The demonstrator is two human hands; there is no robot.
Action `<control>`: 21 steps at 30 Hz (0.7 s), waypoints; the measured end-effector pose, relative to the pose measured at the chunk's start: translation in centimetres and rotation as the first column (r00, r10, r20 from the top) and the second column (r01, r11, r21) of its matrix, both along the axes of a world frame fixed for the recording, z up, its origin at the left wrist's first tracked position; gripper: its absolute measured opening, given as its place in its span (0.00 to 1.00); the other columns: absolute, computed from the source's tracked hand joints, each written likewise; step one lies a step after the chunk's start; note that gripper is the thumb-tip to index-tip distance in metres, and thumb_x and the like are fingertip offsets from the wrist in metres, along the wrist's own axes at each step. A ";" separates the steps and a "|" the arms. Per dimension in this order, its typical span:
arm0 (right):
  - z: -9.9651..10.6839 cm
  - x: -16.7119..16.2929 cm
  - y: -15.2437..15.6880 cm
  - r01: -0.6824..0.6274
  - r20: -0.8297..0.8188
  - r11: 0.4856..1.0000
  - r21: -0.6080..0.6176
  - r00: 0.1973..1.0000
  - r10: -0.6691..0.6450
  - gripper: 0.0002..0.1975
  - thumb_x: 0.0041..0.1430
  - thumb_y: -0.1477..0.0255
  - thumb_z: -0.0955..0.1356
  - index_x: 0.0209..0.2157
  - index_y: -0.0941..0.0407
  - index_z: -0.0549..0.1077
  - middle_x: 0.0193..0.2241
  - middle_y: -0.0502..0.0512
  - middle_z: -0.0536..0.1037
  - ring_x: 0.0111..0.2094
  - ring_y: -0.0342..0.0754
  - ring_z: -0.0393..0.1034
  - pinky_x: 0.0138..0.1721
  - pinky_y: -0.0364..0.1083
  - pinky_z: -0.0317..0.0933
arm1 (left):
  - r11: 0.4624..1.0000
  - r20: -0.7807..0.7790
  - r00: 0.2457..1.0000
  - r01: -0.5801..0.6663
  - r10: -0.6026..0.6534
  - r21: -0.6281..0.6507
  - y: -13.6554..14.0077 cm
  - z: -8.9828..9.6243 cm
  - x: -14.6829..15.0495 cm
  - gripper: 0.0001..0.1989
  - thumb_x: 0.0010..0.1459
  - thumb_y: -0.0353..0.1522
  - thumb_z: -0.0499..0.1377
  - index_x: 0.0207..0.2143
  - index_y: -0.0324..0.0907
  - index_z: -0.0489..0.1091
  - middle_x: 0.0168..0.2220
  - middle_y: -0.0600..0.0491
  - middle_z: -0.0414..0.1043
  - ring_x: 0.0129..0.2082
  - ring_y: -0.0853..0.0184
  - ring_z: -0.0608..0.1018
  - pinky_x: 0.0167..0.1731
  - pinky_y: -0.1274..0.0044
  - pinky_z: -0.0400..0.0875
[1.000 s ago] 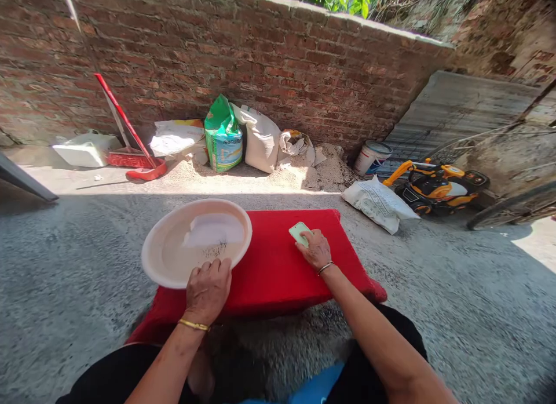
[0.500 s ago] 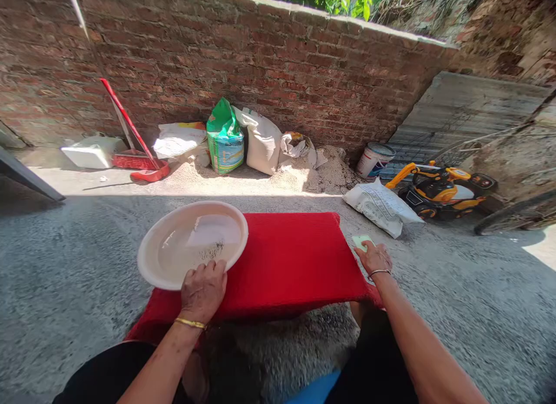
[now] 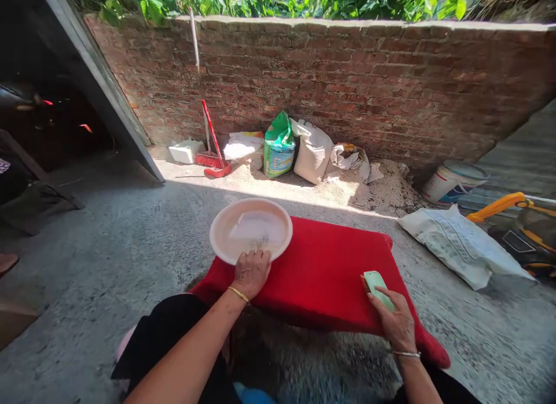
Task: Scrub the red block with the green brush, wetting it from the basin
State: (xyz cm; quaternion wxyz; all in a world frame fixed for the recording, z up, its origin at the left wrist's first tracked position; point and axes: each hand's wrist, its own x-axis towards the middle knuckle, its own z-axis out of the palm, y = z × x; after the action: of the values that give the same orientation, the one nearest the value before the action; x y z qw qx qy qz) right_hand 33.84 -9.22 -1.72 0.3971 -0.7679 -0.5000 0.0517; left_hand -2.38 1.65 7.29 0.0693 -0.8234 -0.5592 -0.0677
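My left hand (image 3: pixel 252 273) grips the near rim of a pale pink basin (image 3: pixel 219 248), fingers curled over the edge. Water with dark specks lies in the basin, which rests on the left end of a red cloth (image 3: pixel 321 270) spread over a low support. In my right hand (image 3: pixel 397 317) is a light green scrub brush (image 3: pixel 374 281), its brown bristles facing left. The brush is over the cloth's right side; whether its bristles touch the cloth I cannot tell.
Along the brick wall (image 3: pixel 347 97) stand a red dustpan (image 3: pixel 211 159), a green bag (image 3: pixel 279 149), a beige sack (image 3: pixel 311 155) and a bucket (image 3: pixel 454 181). A white sack (image 3: pixel 460 239) lies right of the cloth, beside a yellow-black toy digger (image 3: pixel 530 230).
My right hand has brought the brush from beyond the cloth's right edge in over the cloth. The view has swung left; my left hand stays on the basin's rim.
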 end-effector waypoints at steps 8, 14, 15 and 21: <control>-0.7 0.8 -0.2 0.045 -0.036 0.999 0.000 0.998 -0.045 0.31 0.44 0.44 0.66 0.39 0.55 0.77 0.39 0.59 0.74 0.43 0.59 0.67 0.45 0.53 0.59 | 0.999 0.058 0.997 0.040 -0.041 0.020 0.3 -1.4 -0.5 0.12 0.63 0.28 0.47 0.37 0.40 0.70 0.33 0.46 0.74 0.35 0.60 0.75 0.34 0.69 0.61; 0.6 0.1 -0.3 0.083 -0.066 0.993 -0.089 0.994 -0.089 0.31 0.42 0.45 0.67 0.39 0.56 0.77 0.40 0.60 0.73 0.45 0.61 0.66 0.47 0.55 0.58 | 0.992 0.057 0.993 0.103 -0.108 0.077 0.8 -2.1 -1.0 0.11 0.62 0.27 0.47 0.35 0.40 0.69 0.30 0.48 0.73 0.35 0.61 0.75 0.31 0.71 0.62; 0.9 -0.1 -0.3 0.091 -0.080 0.991 -0.094 0.992 -0.099 0.31 0.42 0.45 0.67 0.39 0.56 0.77 0.40 0.60 0.73 0.44 0.62 0.66 0.47 0.56 0.58 | 0.990 0.053 0.991 0.116 -0.120 0.078 0.8 -2.1 -1.0 0.10 0.62 0.27 0.48 0.34 0.40 0.69 0.30 0.48 0.73 0.34 0.61 0.75 0.31 0.71 0.62; 1.0 -0.6 -0.3 0.121 -0.081 0.990 -0.071 0.989 -0.127 0.27 0.43 0.48 0.68 0.37 0.55 0.76 0.39 0.61 0.74 0.44 0.65 0.67 0.44 0.59 0.59 | 0.980 0.033 0.981 0.190 -0.192 0.055 1.0 -2.1 -2.0 0.10 0.62 0.27 0.48 0.34 0.39 0.69 0.30 0.48 0.74 0.34 0.62 0.75 0.30 0.72 0.63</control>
State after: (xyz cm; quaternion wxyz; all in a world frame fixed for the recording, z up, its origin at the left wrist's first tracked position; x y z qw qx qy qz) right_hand 33.24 -9.55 -0.70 0.3948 -0.8073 -0.4320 0.0761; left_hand -4.33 2.64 5.19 0.0729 -0.8696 -0.4770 -0.1042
